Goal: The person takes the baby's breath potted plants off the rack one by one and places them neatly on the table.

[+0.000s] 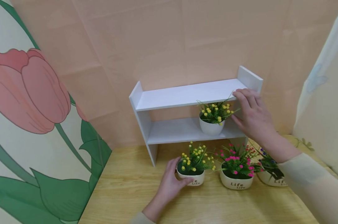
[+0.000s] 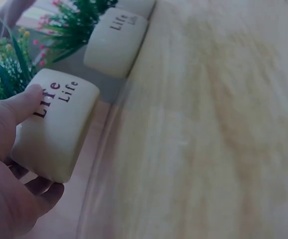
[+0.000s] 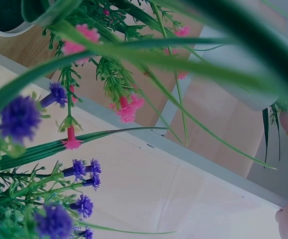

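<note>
The left hand (image 1: 170, 181) grips a smooth, rounded-oblong "Life" planter (image 2: 59, 132) (yellow-flowered); the right hand (image 1: 254, 113), thumb and fingers parted, perhaps touches the white-board shelf (image 1: 183, 95).

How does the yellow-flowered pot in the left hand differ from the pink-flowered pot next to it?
The yellow-flowered pot has yellow blooms, while the pink-flowered pot has bright pink ones. The left hand grips the yellow-flowered pot; neither hand holds the pink-flowered pot. Both pots are pale, with green foliage and dark "Life" lettering.
</note>
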Tool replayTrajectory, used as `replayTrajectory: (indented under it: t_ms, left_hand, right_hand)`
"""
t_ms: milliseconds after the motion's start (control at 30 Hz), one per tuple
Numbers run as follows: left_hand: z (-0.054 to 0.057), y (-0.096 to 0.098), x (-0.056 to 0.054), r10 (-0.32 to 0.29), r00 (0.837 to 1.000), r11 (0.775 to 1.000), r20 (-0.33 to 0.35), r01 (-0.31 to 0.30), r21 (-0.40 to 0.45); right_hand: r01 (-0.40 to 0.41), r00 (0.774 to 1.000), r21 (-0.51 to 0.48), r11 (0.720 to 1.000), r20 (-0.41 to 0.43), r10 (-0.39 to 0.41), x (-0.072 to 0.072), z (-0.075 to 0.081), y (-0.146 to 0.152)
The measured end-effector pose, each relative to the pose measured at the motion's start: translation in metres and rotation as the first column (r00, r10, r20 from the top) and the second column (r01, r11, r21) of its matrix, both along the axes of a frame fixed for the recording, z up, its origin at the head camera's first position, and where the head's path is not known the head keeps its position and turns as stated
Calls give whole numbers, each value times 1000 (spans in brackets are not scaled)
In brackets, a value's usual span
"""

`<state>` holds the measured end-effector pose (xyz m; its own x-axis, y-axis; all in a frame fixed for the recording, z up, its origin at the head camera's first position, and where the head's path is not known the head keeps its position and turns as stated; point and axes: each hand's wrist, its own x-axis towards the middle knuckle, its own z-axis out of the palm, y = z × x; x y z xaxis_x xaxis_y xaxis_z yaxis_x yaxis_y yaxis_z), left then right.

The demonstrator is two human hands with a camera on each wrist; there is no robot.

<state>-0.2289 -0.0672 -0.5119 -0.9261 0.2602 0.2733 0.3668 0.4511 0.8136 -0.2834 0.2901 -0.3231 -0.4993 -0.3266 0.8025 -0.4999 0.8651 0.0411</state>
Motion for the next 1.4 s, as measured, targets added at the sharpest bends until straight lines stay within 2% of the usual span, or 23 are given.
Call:
replayTrajectory:
  t_ms: [367,800,1233,1400]
  left_hand:
    - [-12,2,-3,-12,1000,1000,-16,12,-29]
    - [-16,7,-4,-29,999,998,-40,27,-53]
    - [-19,7,-11,-44,999,998,19,45,-51]
    - [-19,7,-13,-63,998,996,18,64,-59]
  right_hand:
    - [-10,1000,6,1000,-21,11,1,0,-1]
    - [-4,1000,15,1000,-13,4,1,1,-1]
    - [5,1000,2,1000,2,-5,0,0,-1]
    - [6,1000,2,1000,2,-6,-1,-1,0]
